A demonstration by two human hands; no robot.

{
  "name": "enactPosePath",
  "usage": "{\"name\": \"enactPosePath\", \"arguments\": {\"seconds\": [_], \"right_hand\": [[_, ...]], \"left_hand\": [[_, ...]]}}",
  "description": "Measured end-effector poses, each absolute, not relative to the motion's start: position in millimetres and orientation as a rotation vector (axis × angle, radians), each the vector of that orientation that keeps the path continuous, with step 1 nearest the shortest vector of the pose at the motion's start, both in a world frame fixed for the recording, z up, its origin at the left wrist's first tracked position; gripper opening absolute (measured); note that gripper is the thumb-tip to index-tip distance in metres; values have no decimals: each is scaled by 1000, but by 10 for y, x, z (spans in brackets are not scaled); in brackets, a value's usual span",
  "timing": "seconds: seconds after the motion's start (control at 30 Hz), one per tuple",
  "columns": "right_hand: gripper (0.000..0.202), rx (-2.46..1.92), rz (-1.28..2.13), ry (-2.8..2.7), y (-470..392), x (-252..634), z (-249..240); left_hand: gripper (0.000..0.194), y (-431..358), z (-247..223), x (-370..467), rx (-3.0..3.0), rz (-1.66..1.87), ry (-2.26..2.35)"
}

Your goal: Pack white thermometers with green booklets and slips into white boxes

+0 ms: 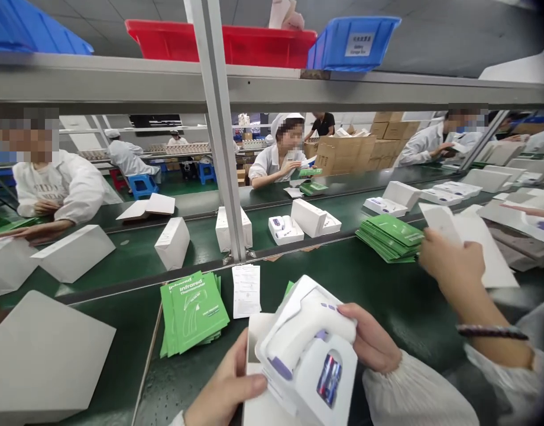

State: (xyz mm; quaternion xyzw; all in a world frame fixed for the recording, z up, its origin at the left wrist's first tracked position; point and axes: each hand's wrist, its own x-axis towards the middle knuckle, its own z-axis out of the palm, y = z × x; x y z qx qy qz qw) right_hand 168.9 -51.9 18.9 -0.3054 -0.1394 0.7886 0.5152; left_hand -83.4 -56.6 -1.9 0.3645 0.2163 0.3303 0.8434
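A white tray [314,378] holds a white and purple thermometer [305,331] and batteries [329,378] in a cutout. My right hand [372,340] grips the tray's upper right side, its fingertips by the thermometer's end. My left hand [230,381] is closed round a white box [258,399] at the tray's left side, thumb on top. The tray is tilted and overlaps the box; how far it sits inside is hidden. Behind my left hand lie a stack of green manuals [196,313] and a printed white leaflet [246,290].
A metal post [219,130] rises beyond the leaflet. White boxes [172,242] and a filled tray [285,229] stand on the belt behind. At right, a co-worker's hand [453,260] holds white card near more green manuals [389,236]. A large white box [45,361] is at left.
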Motion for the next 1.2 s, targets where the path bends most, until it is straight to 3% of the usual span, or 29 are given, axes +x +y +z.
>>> {"name": "enactPosePath", "arguments": {"seconds": [0.33,0.7,1.03,1.13,1.2], "right_hand": [[34,-729,1926,-737,354,1674,384],[48,-702,2056,-1101,698,1414,362],[53,-767,2061,-1232,275,1207,100],[43,-886,1963,-1492,107,1188,73],[32,-948,1721,-1853,9,1145,82]], "left_hand": [[58,-427,-66,-1016,804,729,504],[54,-493,-67,-986,787,708,448],[47,-658,-89,-1011,619,768,670],[47,-720,-99,-999,583,791,748],[49,-739,-138,-993,569,801,808]]}}
